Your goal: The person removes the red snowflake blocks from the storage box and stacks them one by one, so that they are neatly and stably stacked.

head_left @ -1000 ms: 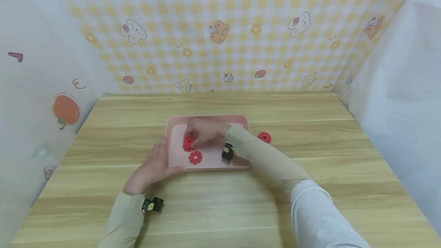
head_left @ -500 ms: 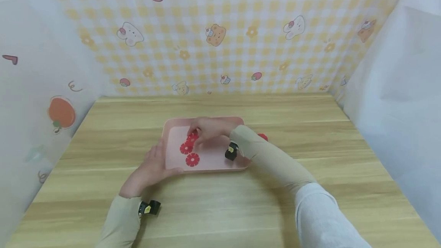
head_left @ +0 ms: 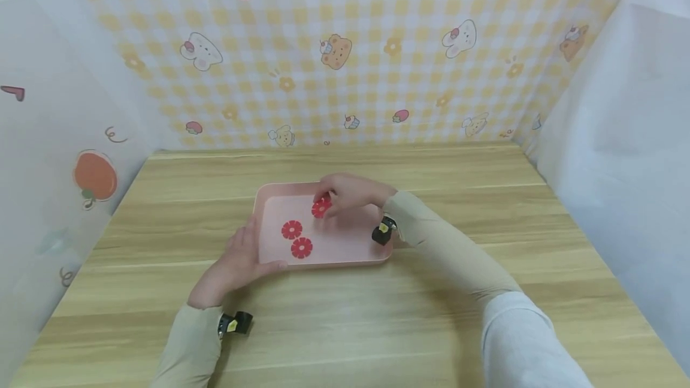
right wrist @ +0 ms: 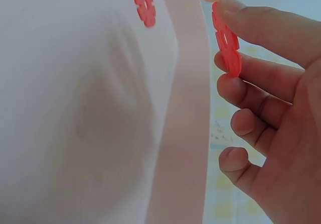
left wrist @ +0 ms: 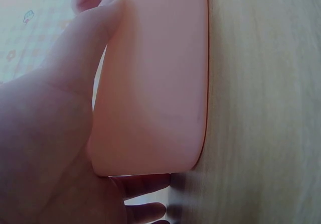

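Note:
A pink rectangular tray (head_left: 356,256) lies on the table in the head view. My left hand (head_left: 235,265) holds its near left corner. In the left wrist view the thumb (left wrist: 113,10) lies at the rim and the fingers reach round the outer side wall. Over the tray's back part, my right hand (head_left: 350,191) pinches a red snowflake building disc (head_left: 320,207) between thumb and fingertips. The right wrist view shows this disc (right wrist: 226,39) nearly edge-on. Two more red discs, one (head_left: 291,230) just behind the other (head_left: 301,248), lie flat in the tray's left part.
The wood-grain table (head_left: 345,328) stretches around the tray. A yellow checked cloth (head_left: 377,76) hangs at its back edge, with pale sheets (head_left: 609,106) at both sides. Each wrist wears a small black camera (head_left: 384,230). My right sleeve (head_left: 442,244) crosses the table's right half.
My right hand has lifted one disc off the others and moved right and back with it. The left hand stays at the corner. A disc right of the tray is now hidden behind the right sleeve.

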### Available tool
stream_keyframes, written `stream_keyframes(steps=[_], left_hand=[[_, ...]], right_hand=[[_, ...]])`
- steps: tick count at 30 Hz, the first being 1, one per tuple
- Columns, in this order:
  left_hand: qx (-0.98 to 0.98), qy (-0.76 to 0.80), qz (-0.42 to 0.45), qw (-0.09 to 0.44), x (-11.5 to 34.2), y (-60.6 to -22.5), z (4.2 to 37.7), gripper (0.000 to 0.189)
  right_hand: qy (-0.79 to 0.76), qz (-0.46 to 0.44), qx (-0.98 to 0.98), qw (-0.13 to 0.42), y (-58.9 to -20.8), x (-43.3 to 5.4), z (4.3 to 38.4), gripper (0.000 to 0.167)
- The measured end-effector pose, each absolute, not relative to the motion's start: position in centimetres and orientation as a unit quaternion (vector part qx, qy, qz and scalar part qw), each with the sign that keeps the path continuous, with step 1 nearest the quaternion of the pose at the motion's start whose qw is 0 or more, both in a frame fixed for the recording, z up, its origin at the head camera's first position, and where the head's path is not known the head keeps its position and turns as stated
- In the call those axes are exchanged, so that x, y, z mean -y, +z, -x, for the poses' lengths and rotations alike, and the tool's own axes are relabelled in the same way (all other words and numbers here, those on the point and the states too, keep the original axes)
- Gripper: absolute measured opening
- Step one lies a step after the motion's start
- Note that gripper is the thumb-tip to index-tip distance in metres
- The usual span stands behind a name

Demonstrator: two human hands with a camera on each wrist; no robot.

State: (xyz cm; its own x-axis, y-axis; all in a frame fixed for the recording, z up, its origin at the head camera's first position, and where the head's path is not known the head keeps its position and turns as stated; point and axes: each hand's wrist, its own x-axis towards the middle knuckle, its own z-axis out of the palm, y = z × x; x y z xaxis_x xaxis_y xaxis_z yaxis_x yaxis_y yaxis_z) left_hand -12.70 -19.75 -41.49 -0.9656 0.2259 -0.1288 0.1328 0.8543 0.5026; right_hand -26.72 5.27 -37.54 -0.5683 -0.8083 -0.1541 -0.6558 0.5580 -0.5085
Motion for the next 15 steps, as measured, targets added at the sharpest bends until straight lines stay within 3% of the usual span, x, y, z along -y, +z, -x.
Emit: stream_keyframes(steps=[15], left_hand=[[-0.957, 0.26, -0.096, 0.09, 19.5, -41.4, 12.7, 0.126]], right_hand=[[-0.255, 0.373, -0.88, 0.147, -36.4, -11.7, 26.1, 0.034]])
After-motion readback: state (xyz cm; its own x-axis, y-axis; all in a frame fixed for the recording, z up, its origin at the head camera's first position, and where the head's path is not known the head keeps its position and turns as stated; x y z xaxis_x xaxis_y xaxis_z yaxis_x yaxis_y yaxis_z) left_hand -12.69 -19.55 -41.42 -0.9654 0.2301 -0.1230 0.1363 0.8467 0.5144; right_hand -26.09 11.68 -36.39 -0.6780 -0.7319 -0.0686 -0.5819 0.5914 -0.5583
